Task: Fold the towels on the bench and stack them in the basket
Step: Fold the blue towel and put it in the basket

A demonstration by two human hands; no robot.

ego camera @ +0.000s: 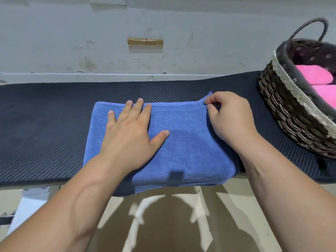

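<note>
A wicker basket (pixel 298 113) at my right holds pink towels (pixel 314 77). On the dark bench (pixel 45 128), my left hand (pixel 131 131) lies flat on a blue towel (pixel 185 142); my right hand (pixel 229 115) pinches its far corner. Behind stands a scuffed white wall (pixel 72 42).

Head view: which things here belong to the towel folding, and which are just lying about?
In the job: blue towel, left hand pressing flat on it, right hand pinching its far right corner, wicker basket, pink towels inside it, padded bench.
Just there: wooden block on the wall.
</note>
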